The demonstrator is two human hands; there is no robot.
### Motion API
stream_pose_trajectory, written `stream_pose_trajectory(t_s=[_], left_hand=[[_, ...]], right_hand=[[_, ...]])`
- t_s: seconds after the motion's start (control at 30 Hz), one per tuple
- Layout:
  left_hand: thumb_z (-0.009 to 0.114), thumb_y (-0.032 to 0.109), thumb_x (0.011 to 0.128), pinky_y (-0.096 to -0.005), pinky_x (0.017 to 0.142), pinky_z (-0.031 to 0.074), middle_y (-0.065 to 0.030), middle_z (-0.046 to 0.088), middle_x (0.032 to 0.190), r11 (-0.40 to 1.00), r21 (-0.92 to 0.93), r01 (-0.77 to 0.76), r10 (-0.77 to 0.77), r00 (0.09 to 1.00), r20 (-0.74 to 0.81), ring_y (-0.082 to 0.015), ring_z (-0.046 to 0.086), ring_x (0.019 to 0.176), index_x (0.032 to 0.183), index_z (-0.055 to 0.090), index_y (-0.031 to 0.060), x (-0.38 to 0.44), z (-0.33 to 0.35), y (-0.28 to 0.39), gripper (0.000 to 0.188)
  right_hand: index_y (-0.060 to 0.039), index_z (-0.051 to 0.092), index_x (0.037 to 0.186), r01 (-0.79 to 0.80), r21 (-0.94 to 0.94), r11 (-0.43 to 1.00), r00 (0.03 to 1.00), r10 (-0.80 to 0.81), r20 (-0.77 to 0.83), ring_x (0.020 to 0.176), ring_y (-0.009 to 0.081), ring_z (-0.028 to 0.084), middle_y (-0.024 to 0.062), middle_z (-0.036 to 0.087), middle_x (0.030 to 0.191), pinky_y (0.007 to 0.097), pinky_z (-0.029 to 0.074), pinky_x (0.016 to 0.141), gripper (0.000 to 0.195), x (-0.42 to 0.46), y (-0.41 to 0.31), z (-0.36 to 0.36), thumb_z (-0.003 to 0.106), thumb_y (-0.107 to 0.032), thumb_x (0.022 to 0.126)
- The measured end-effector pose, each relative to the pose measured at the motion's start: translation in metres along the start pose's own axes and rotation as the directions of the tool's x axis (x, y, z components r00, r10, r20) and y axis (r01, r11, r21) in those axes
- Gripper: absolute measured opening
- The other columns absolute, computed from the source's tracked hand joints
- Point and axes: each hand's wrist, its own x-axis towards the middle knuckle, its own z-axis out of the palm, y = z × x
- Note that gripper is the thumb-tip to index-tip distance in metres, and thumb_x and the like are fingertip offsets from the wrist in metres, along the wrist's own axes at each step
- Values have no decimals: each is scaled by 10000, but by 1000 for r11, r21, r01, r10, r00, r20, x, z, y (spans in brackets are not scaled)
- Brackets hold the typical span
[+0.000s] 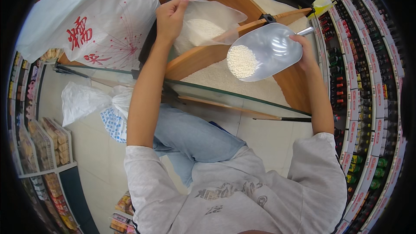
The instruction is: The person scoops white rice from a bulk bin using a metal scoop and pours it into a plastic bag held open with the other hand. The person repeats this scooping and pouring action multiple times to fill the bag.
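My left hand [171, 19] grips the rim of a thin clear plastic bag [224, 13], whose mouth faces right. White grain, likely rice, shows in or through the bag. In my right hand [305, 50] is a large metal scoop [276, 45], held near the base of its handle, with a small heap of white grain [242, 61] at its left end. The scoop lies just right of the bag, over a wooden divider [195, 59] and a compartment of pale rice [240, 81].
A large white printed sack [113, 22] stands at the upper left. A glass panel [227, 96] edges the bin nearest me. A tied white bag [112, 102] is left of my leg. Shelves of bottles [357, 104] curve along the right; packaged food [48, 143] sits at left.
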Motion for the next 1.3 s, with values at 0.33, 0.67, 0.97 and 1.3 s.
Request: stream_pose_trajectory(t_s=[0.33, 0.67, 0.97, 1.3], left_hand=[[552, 249, 967, -228, 520, 355, 51, 491, 579, 997, -9, -76, 75, 995, -66, -18, 395, 570, 1013, 744, 33, 2, 2, -8, 292], [506, 222, 1006, -206, 746, 468, -36, 722, 939, 999, -35, -29, 29, 1000, -2, -63, 600, 808, 1049, 730, -8, 1, -1, -1, 324], [537, 255, 974, -233, 512, 334, 45, 493, 567, 995, -2, -104, 103, 993, -64, -24, 392, 559, 1022, 742, 37, 2, 0, -5, 303], [533, 254, 986, -208, 650, 452, 2, 681, 754, 997, -53, -56, 54, 998, -40, -36, 546, 698, 1017, 740, 18, 2, 4, 4, 316]], right_hand=[[-48, 610, 930, 64, -82, 995, 997, -67, -34, 602, 132, 600, 40, 626, 739, 255, 427, 468, 277, -11, -51, 11, 623, -310, 842], [54, 638, 1036, 504, -405, 763, 840, -542, 24, 462, 123, 604, 74, 630, 648, 208, 461, 400, 388, -12, -105, 78, 653, -301, 881], [13, 656, 1156, 566, -493, 661, 735, -676, -63, 527, 68, 575, 14, 641, 715, 211, 451, 415, 369, -38, -106, 69, 681, -240, 888], [17, 688, 1061, 267, -779, 568, 881, -471, -41, 723, 200, 657, 125, 686, 796, 331, 521, 686, 326, -17, -9, 5, 588, -154, 801]])
